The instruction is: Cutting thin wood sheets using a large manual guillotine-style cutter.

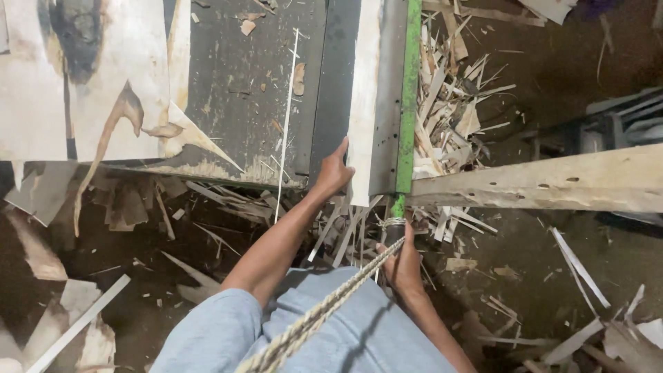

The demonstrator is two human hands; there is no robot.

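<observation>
Pale veneer strip (pixel 364 103) is lying under my left hand (pixel 333 173), fingers pressing its edge, while my right hand (pixel 402 266) is gripping the green lever (pixel 409 97), uncut.

The person's left hand (pixel 334 170) reaches forward and up on a nearly straight, bare arm, thumb spread away from the curled fingers, which press flat against a surface. The right hand (pixel 402 264) sits lower and closer to the body, wrist bent, fingers closed in a fist-like grasp, with the forearm angling back toward the lower right.
</observation>
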